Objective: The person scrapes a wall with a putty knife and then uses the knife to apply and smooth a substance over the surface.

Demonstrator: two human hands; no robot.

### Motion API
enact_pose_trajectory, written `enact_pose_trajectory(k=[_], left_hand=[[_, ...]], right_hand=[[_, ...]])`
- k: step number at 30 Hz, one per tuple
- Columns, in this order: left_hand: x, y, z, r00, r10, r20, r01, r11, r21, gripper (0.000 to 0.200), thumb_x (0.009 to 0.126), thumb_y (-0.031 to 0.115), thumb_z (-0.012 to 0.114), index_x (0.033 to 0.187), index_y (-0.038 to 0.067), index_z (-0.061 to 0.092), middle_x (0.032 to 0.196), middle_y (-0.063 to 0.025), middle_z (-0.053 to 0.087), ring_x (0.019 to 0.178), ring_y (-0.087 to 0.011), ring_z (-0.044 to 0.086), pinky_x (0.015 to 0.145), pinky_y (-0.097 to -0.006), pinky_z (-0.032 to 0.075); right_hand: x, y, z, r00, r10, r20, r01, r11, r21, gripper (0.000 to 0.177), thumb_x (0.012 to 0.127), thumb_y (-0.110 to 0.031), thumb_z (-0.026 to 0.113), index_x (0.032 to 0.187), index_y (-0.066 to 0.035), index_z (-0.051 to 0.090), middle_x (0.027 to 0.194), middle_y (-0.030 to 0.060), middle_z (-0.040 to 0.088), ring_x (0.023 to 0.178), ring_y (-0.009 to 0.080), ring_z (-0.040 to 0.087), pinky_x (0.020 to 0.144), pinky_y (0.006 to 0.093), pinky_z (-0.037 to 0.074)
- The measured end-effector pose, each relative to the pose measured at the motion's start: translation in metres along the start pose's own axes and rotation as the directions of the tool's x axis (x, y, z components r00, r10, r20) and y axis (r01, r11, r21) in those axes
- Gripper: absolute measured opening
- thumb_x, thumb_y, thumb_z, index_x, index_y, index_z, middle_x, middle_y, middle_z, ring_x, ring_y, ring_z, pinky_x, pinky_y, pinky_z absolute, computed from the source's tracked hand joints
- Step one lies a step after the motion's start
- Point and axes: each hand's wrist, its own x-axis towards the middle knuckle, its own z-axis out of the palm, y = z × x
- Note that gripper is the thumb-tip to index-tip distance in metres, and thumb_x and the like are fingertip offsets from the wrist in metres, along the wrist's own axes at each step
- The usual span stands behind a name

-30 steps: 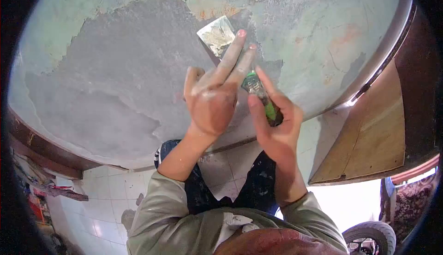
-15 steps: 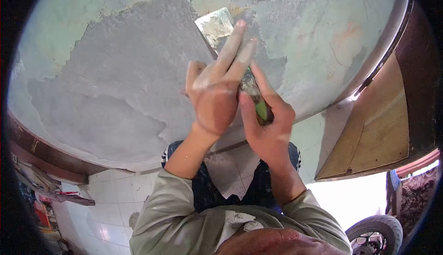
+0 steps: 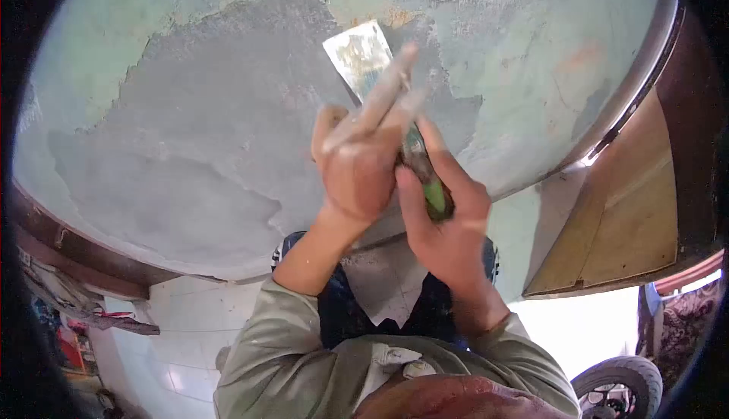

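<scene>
My right hand [image 3: 449,210] is closed around the green and dark handle of a putty knife [image 3: 431,191], thumb along its near side. The knife's wide metal blade [image 3: 358,51], smeared with pale residue, lies over a grey filler patch [image 3: 213,108] on a large pale green panel [image 3: 539,85]. My left hand [image 3: 357,168] reaches over the knife's neck. Two of its fingers stretch forward beside the blade, slightly smeared by motion; the others bend at the left. Part of the neck is hidden under this hand.
A dark rim [image 3: 638,85] borders the panel on the right. Beyond it stands a brown board [image 3: 615,214]. Below are white floor tiles [image 3: 201,313], a motorcycle wheel [image 3: 626,385] at bottom right, and piled items [image 3: 72,335] at far left.
The blade has shifted slightly down and turned a little, showing more of its face. Both hands have moved slightly right and down in view, keeping much the same pose.
</scene>
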Motion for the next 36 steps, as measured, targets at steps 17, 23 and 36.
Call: enact_pose_trajectory(k=[17,23,36], left_hand=[[0.003,-0.011,-0.002,1.0,-0.007,-0.012,0.006,0.999,-0.043,0.017,0.078,0.017,0.065,0.093,0.014,0.072,0.135,-0.0009,0.067,0.075,-0.0108,0.069,0.063,-0.028,0.039],[0.004,-0.002,-0.01,0.998,-0.052,0.026,0.054,0.995,-0.082,0.009,0.08,0.017,0.065,0.087,0.016,0.07,0.133,0.0012,0.068,0.074,-0.0102,0.069,0.066,-0.0274,0.038],[0.008,-0.008,-0.007,1.0,-0.027,-0.01,0.026,0.997,-0.077,0.012,0.073,0.028,0.07,0.074,0.02,0.062,0.123,0.0043,0.073,0.078,-0.0107,0.064,0.067,-0.0302,0.036]], right_hand=[[0.0,-0.003,0.004,0.997,-0.008,0.076,0.002,0.997,0.079,0.053,0.092,-0.006,0.069,0.142,0.001,0.053,0.096,0.0236,0.07,0.08,0.0292,0.073,0.071,0.0347,0.054],[-0.01,0.006,0.005,0.998,-0.029,0.049,0.023,0.993,0.117,0.054,0.093,-0.006,0.068,0.143,0.004,0.05,0.106,0.0239,0.071,0.091,0.028,0.073,0.077,0.0351,0.054],[-0.023,-0.005,-0.004,0.999,0.016,0.043,-0.017,0.999,0.035,0.057,0.091,-0.013,0.07,0.143,0.004,0.051,0.112,0.0231,0.07,0.08,0.0354,0.069,0.072,0.0398,0.052]])
